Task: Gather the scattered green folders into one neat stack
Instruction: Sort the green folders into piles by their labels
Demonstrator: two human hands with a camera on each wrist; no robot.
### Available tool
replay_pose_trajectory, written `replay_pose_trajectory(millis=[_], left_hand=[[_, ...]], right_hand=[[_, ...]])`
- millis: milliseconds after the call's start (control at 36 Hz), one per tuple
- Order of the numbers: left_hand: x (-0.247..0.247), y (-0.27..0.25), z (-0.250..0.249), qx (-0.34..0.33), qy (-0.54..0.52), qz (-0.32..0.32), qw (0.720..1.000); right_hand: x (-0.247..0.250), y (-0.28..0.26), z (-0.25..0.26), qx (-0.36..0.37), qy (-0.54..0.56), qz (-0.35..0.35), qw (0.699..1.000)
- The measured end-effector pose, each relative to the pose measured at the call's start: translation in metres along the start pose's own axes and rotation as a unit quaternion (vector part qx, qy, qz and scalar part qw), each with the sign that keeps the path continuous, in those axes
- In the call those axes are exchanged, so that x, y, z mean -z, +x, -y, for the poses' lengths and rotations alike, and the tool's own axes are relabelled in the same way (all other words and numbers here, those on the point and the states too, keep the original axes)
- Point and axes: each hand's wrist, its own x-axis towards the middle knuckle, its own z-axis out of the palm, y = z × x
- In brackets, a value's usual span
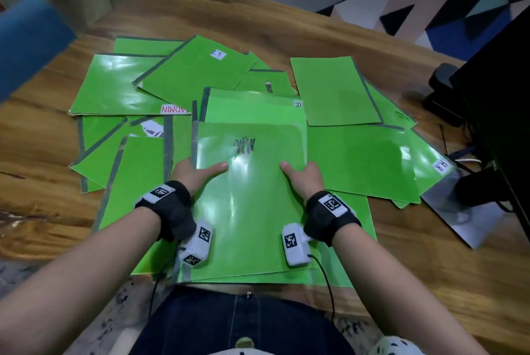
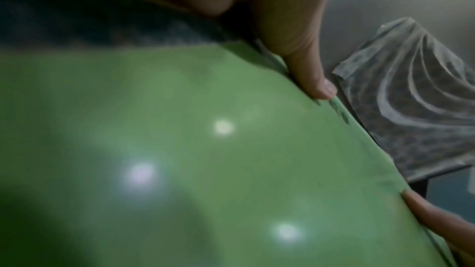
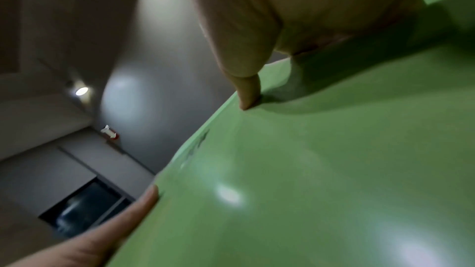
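Note:
Several glossy green folders lie scattered and overlapping on the wooden table (image 1: 40, 171). One has an "ADMIN" label (image 1: 120, 85), one sits on top at the back (image 1: 198, 68), one lies to the right (image 1: 332, 91). In front of me, a green folder with black scribble (image 1: 249, 200) lies atop a small pile, raised slightly. My left hand (image 1: 198, 171) pinches its left edge and my right hand (image 1: 301, 174) its right edge. Both thumbs lie on top; the fingers are hidden beneath. The wrist views show each thumb (image 2: 308, 68) (image 3: 244, 82) pressing the folder (image 2: 180, 149) (image 3: 321, 170).
A black monitor on its stand (image 1: 499, 102) with cables occupies the right edge of the table. A grey plastic sheet (image 1: 459, 211) lies under the rightmost folders. A blue chair back (image 1: 31, 39) stands at the far left. The table's near edge runs against my lap.

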Motion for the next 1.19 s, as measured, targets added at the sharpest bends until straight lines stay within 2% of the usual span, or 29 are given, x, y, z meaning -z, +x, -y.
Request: replay_pose_trajectory(millis=[56,111,167,250,306,361,389,444,472,500,556,583,639,722,806,861,944,1000,1056,1083,1111,1139,1167,1194], left_hand=[[-0.001,0.000,-0.003,-0.012,-0.039,-0.031,0.999],[-0.003,0.000,-0.009,-0.012,-0.063,-0.056,0.996],[-0.004,0.001,-0.015,-0.015,-0.071,-0.066,0.995],[-0.004,0.005,-0.019,-0.017,-0.076,-0.077,0.994],[-0.002,0.007,-0.020,-0.020,-0.072,-0.089,0.993],[0.000,0.008,-0.020,-0.018,-0.071,-0.098,0.992],[0.001,0.009,-0.020,-0.019,-0.070,-0.101,0.992],[0.003,0.012,-0.018,-0.015,-0.067,-0.106,0.992],[0.004,0.013,-0.018,-0.012,-0.062,-0.109,0.992],[0.004,0.014,-0.016,-0.008,-0.055,-0.113,0.992],[0.005,0.016,-0.015,-0.002,-0.045,-0.117,0.992],[0.005,0.017,-0.014,-0.001,-0.044,-0.118,0.992],[0.005,0.019,-0.014,0.000,-0.045,-0.120,0.992],[0.006,0.022,-0.013,0.008,-0.046,-0.120,0.992],[0.006,0.023,-0.013,0.007,-0.049,-0.120,0.992],[0.005,0.023,-0.012,0.001,-0.048,-0.122,0.991],[0.005,0.022,-0.010,-0.005,-0.039,-0.125,0.991],[0.005,0.023,-0.008,-0.001,-0.037,-0.123,0.992],[0.005,0.024,-0.007,0.006,-0.036,-0.115,0.993],[0.005,0.023,-0.006,0.010,-0.035,-0.109,0.993],[0.005,0.023,-0.006,0.013,-0.034,-0.104,0.994],[0.004,0.023,-0.005,0.015,-0.035,-0.101,0.994],[0.004,0.023,-0.005,0.016,-0.036,-0.100,0.994],[0.004,0.022,-0.005,0.016,-0.037,-0.101,0.994]], right_hand=[[0.006,-0.002,0.004,0.016,-0.017,-0.004,1.000],[0.016,-0.005,0.008,-0.004,-0.031,-0.012,0.999],[0.029,0.004,0.004,-0.048,-0.030,-0.067,0.996],[0.052,0.010,-0.014,-0.136,-0.063,-0.057,0.987],[0.064,0.005,-0.026,-0.111,-0.112,-0.027,0.987],[0.071,0.002,-0.032,-0.093,-0.159,-0.042,0.982],[0.073,0.002,-0.030,-0.095,-0.146,-0.044,0.984],[0.074,0.008,-0.018,-0.132,0.014,-0.019,0.991],[0.074,0.013,-0.014,-0.141,0.059,-0.017,0.988],[0.073,0.016,-0.009,-0.145,0.068,-0.011,0.987],[0.074,0.016,-0.003,-0.131,-0.012,0.010,0.991],[0.076,0.013,0.000,-0.113,-0.130,0.018,0.985],[0.076,0.010,0.004,-0.087,-0.325,0.026,0.941],[0.077,0.015,0.002,-0.074,-0.400,0.047,0.912],[0.082,0.022,-0.005,-0.057,-0.425,0.043,0.902],[0.085,0.023,-0.009,-0.084,-0.430,0.038,0.898],[0.094,0.021,-0.009,-0.152,-0.356,-0.031,0.921],[0.109,0.052,-0.028,-0.192,-0.325,-0.070,0.923],[0.132,0.100,-0.060,-0.200,-0.292,-0.112,0.929],[0.143,0.109,-0.068,-0.176,-0.253,-0.149,0.940],[0.147,0.099,-0.056,-0.145,-0.197,-0.206,0.948],[0.146,0.067,-0.035,-0.148,-0.139,-0.248,0.947],[0.143,0.030,-0.006,-0.156,-0.057,-0.295,0.941],[0.145,0.020,0.004,-0.151,-0.030,-0.353,0.923]])
